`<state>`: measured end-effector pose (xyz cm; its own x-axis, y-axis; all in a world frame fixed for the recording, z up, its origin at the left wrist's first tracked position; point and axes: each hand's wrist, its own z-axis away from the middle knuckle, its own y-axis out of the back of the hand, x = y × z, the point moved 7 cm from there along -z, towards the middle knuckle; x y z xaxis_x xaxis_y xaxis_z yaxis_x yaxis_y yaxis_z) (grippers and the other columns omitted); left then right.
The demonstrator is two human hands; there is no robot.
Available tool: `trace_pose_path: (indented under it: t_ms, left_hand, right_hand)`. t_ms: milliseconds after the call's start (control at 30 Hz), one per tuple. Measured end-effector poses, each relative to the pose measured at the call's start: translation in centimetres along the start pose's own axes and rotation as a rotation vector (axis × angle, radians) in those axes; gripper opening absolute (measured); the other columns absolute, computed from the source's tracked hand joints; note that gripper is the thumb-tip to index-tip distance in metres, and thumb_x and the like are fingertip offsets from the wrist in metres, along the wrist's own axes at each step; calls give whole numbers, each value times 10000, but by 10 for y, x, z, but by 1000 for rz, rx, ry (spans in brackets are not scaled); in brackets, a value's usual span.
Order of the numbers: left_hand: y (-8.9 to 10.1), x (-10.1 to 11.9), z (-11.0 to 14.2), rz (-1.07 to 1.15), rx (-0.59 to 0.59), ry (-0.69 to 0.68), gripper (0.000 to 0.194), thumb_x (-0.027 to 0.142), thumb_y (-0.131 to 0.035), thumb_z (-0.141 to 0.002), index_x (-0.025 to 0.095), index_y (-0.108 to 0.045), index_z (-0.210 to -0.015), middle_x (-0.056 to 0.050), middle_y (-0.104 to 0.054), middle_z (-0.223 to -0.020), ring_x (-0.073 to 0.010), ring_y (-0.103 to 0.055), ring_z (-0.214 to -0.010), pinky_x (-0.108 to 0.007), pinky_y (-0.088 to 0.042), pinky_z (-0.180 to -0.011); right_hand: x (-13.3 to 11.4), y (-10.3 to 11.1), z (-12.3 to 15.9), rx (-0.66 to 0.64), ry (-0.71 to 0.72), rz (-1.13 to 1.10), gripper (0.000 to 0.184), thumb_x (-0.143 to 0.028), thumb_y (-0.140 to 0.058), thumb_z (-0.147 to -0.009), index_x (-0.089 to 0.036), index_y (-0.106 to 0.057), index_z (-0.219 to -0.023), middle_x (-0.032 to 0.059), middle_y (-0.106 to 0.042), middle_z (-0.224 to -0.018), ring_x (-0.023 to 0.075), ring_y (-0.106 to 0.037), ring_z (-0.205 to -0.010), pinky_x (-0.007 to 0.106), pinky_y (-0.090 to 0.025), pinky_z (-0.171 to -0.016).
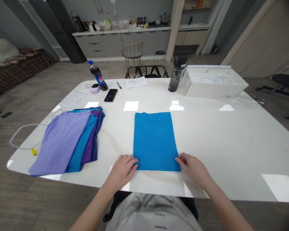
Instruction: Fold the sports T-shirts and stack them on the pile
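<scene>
A bright blue T-shirt (155, 141), folded into a flat rectangle, lies on the white table in front of me. At its near left corner, my left hand (123, 168) has thumb and fingers closed on the edge. My right hand (191, 166) pinches the near right corner between thumb and fingers. The shirt's near edge runs straight between both hands. To the left, a fanned stack of folded clothes holds a lavender garment (62, 138) on top, with blue, purple and navy ones showing beneath it.
Toward the table's (219, 138) far side are a cola bottle (98, 76), a black phone (110, 95), a pen (119, 85), paper (136, 82), a dark water bottle (176, 75) and an open white box (207, 88). A white cable (21, 125) loops past the left edge.
</scene>
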<state>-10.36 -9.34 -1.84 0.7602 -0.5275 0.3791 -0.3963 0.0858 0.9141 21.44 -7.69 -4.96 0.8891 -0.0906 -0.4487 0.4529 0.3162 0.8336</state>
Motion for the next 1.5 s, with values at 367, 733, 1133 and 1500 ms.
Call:
trace_pose_path:
  t_ms: [367, 733, 1133, 1500]
  left_hand:
    - [-10, -11, -125, -138, -20, -35, 561, 512, -449, -1030, 230, -451, -1516, -139, -418, -1596, -314, -400, -1467, -530, -361, -1186]
    - [-52, 7, -79, -185, -159, -20, 633, 577, -394, -1025, 394, -259, -1616, -64, -272, -1689, -373, -254, -1541, -761, -141, -1178]
    - [-129, 129, -223, -97, -45, -30, 593, 595, -346, -1021, 376, -391, -1571, -74, -334, -1662, -359, -271, -1537, -765, -99, -1186]
    - [-230, 308, -359, 66, -55, -176, 642, 557, -243, -1048, 240, -409, -1580, -165, -311, -1660, -390, -199, -1550, -728, -10, -1184]
  right_hand:
    - [-18, 64, -158, 255, -189, -13, 485, -606, -488, -983, -204, -714, -1133, 117, -741, -1073, 284, -674, -1028, 335, -472, -805]
    - [-22, 19, -92, 13, -128, 163, 375, -539, -506, -998, -222, -699, -939, 113, -760, -1022, 257, -698, -914, 304, -456, -717]
    - [136, 116, -103, 308, -351, 187, 381, -489, -449, -1043, -182, -673, -1022, 145, -723, -1099, 262, -666, -1014, 323, -445, -812]
    - [337, 206, -73, 577, -694, 265, 418, -426, -366, -1060, -124, -614, -1208, 217, -595, -1299, 365, -529, -1225, 541, -424, -978]
